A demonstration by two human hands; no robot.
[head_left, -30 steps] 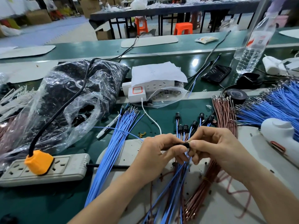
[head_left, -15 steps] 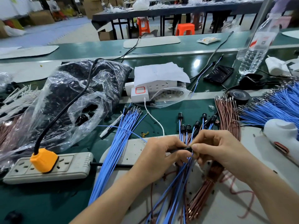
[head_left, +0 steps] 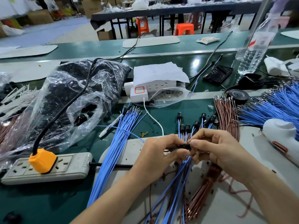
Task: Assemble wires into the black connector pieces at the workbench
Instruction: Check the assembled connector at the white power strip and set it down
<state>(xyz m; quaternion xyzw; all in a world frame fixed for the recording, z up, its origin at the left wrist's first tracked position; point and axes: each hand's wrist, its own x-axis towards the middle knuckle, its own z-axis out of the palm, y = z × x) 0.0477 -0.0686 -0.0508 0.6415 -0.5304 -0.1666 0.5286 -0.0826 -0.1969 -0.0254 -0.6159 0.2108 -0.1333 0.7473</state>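
Bare green bench [head_left: 192,109] lies open just beyond the finished connectors [head_left: 187,127]. The blue wire bundle [head_left: 116,151] and power strip [head_left: 48,168] (plug [head_left: 42,160] seated) crowd the left; brown wires [head_left: 226,117] and a white tool [head_left: 281,136] crowd the right.

I see through one wide-angle camera on the person's head, facing forward and down over the workbench [head_left: 186,110]; the left hand [head_left: 159,156] and right hand [head_left: 221,152] sit close below centre, the far tables [head_left: 161,11] small at top

A factory assembly floor: long green workbench [head_left: 186,44], wire bundles [head_left: 116,143] beside a power strip [head_left: 48,168], cardboard boxes [head_left: 40,16] and plastic stools [head_left: 184,29] beyond it.
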